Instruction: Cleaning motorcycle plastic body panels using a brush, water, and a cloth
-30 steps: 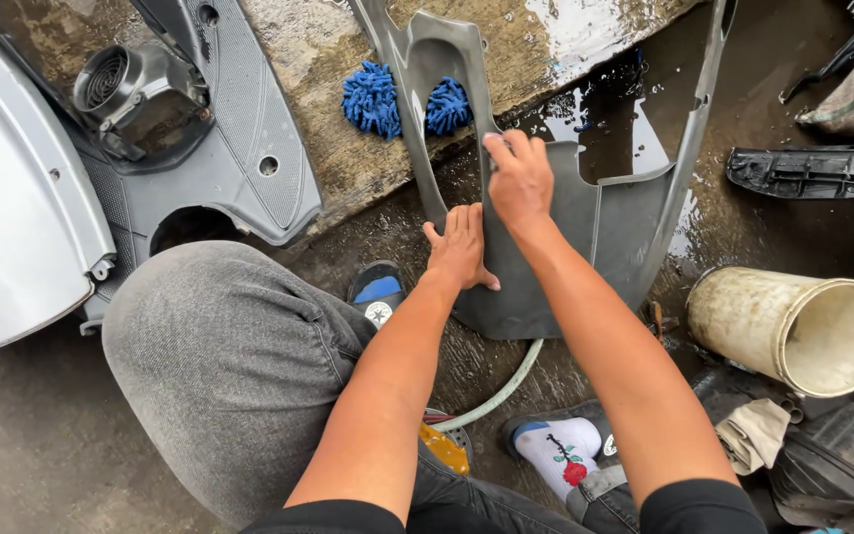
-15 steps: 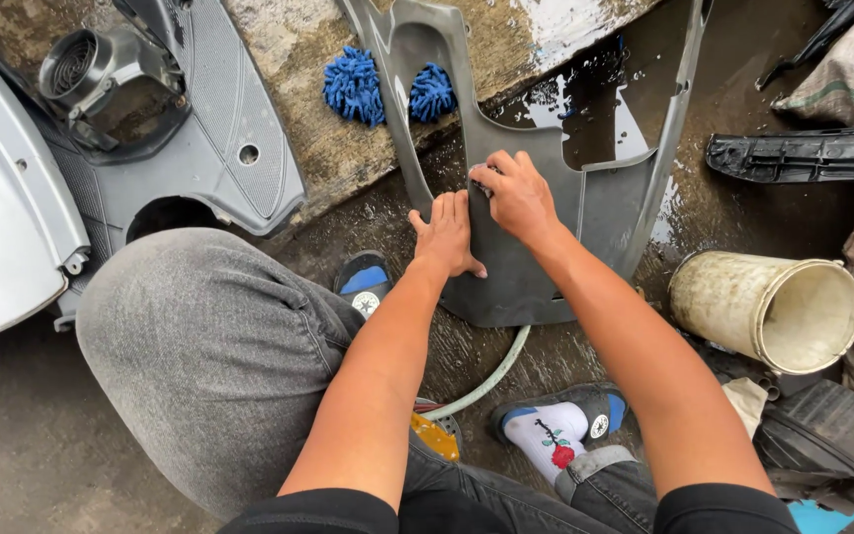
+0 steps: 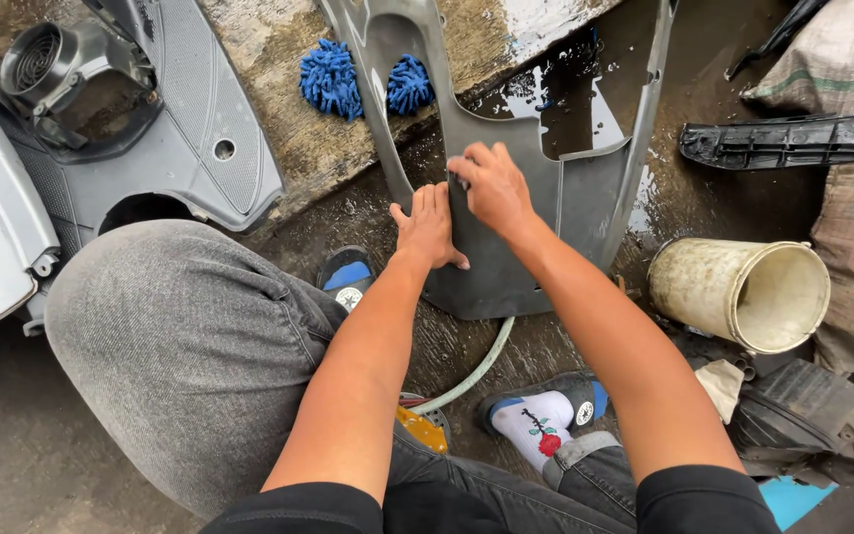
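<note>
A grey plastic fairing panel [image 3: 585,198], matt and wet, with a long oval cut-out and a wide notch in its upper part, lies on the muddy ground before the squatting person. The left hand [image 3: 427,225] lies flat on its lower part, fingers together. The right hand [image 3: 491,188] curls over a dark raised edge, its grip pressed on it. A blue wash mitt [image 3: 330,79] lies behind the panel.
</note>
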